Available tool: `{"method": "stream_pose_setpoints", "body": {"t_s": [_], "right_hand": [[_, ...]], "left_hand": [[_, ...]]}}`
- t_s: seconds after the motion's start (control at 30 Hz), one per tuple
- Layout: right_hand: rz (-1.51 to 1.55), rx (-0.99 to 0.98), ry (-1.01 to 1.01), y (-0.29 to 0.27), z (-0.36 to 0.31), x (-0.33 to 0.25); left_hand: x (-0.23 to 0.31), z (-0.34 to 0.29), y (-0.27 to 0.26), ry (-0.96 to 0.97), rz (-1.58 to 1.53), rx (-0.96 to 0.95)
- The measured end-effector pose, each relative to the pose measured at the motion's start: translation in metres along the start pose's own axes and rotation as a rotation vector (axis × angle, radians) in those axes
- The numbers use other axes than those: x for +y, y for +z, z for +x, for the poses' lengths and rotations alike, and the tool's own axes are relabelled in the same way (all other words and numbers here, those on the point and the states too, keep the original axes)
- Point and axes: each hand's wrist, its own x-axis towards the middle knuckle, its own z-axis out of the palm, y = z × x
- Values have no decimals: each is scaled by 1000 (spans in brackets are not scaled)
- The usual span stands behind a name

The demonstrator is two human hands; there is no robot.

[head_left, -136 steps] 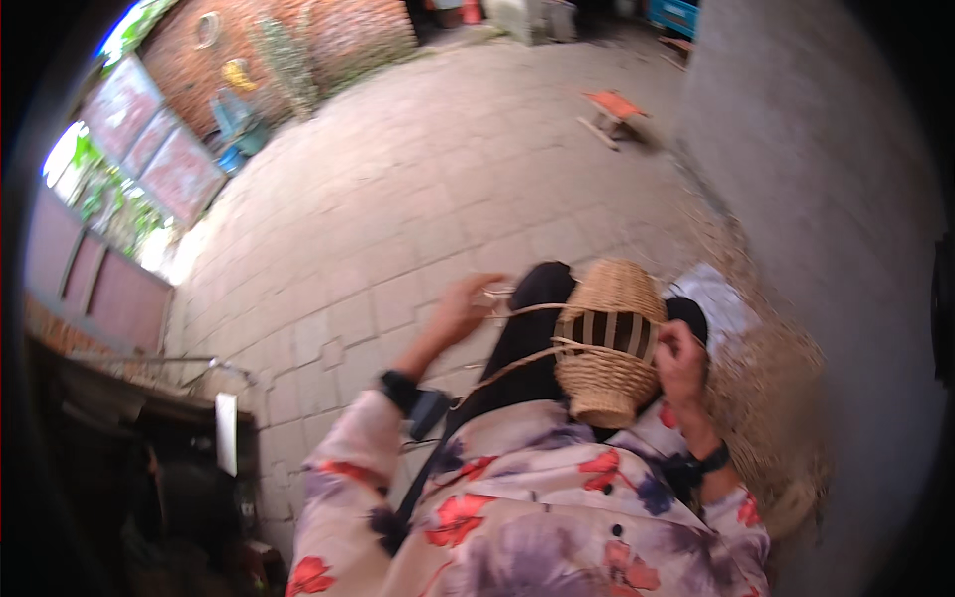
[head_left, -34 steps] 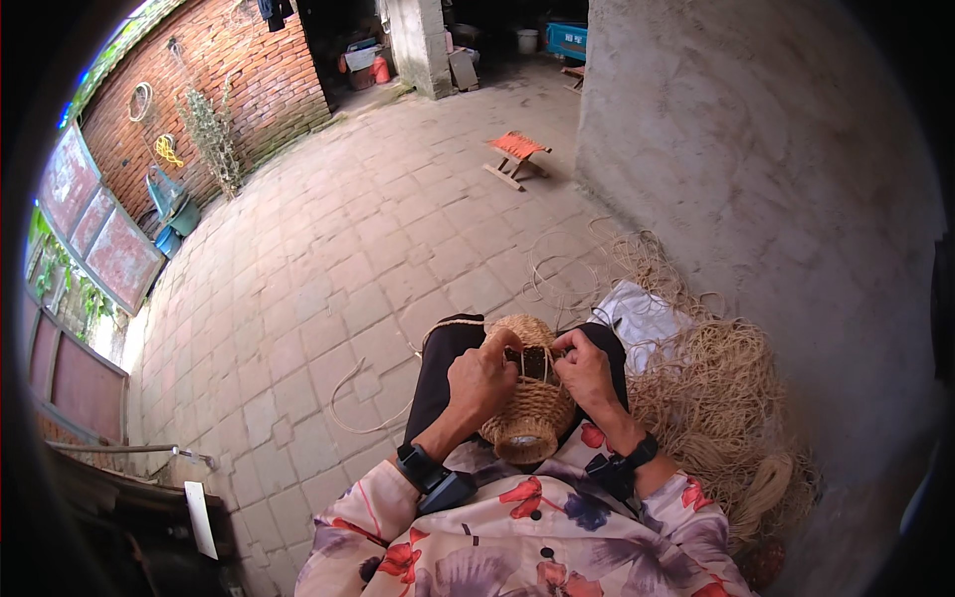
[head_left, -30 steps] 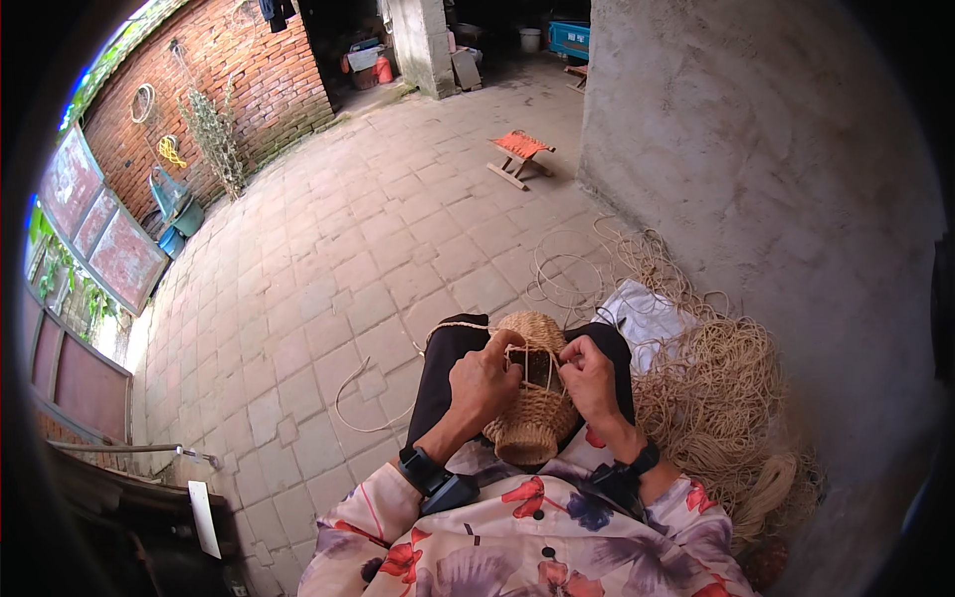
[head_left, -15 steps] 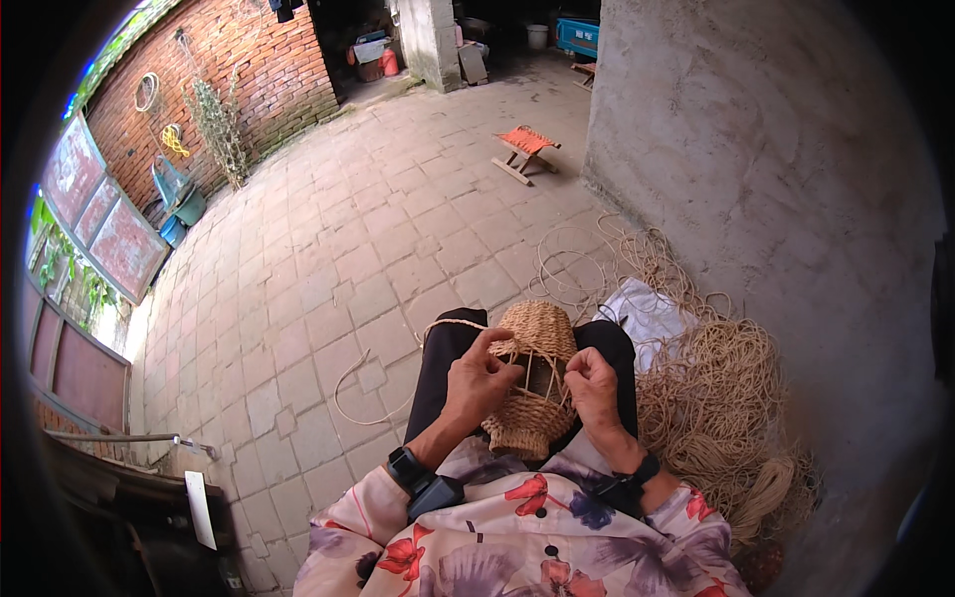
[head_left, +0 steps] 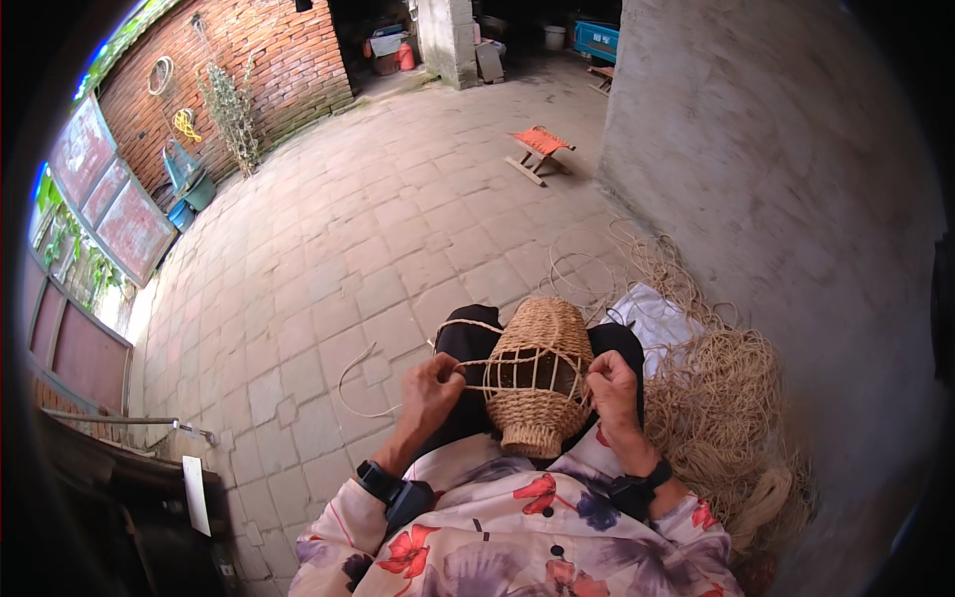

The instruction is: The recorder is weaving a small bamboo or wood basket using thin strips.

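A tan woven basket (head_left: 542, 413) lies across my lap, its narrow end toward me. Upright ribs cross an open gap in the middle of its side, with a dark hollow behind them. Pinched in my left hand (head_left: 431, 393), to the left of the basket, is a twisted straw cord (head_left: 477, 362) that stretches across to the basket. My right hand (head_left: 614, 391) is closed at the basket's right edge, by the gap. Whether its fingertips grip cord or the basket's edge is too small to tell. A loose length of cord (head_left: 350, 373) curls past my left knee.
A big heap of tan cord (head_left: 726, 408) lies to my right, beside a white cloth (head_left: 652, 323) and the grey wall (head_left: 766, 149). An orange-topped folding stool (head_left: 540, 149) stands ahead on the paved floor (head_left: 328, 239). A metal gate (head_left: 114, 189) is at the left.
My left hand has drawn away from the basket to the left, pulling the cord out across the gap. My right hand stays at the basket's right edge. The view has shifted slightly.
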Motion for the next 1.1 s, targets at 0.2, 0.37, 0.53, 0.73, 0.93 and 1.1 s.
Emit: {"method": "stream_pose_setpoints", "body": {"t_s": [0.2,0.37,0.53,0.73,0.93,1.1], "right_hand": [[-24,-14,40,-7,0,1],[-51,-25,73,-6,0,-2],[-55,-68,-11,-7,0,1],[-565,-69,-93,-14,4,-1],[-668,-149,-67,-20,14,-15],[-674,-123,-152,-18,12,-5]], "left_hand": [[16,18,0,-325,-782,-399],[30,19,21,-166,-609,-422],[48,18,30,231,188,-143],[57,25,41,361,240,-103],[65,24,37,396,164,-110],[72,28,43,336,462,-118]]}}
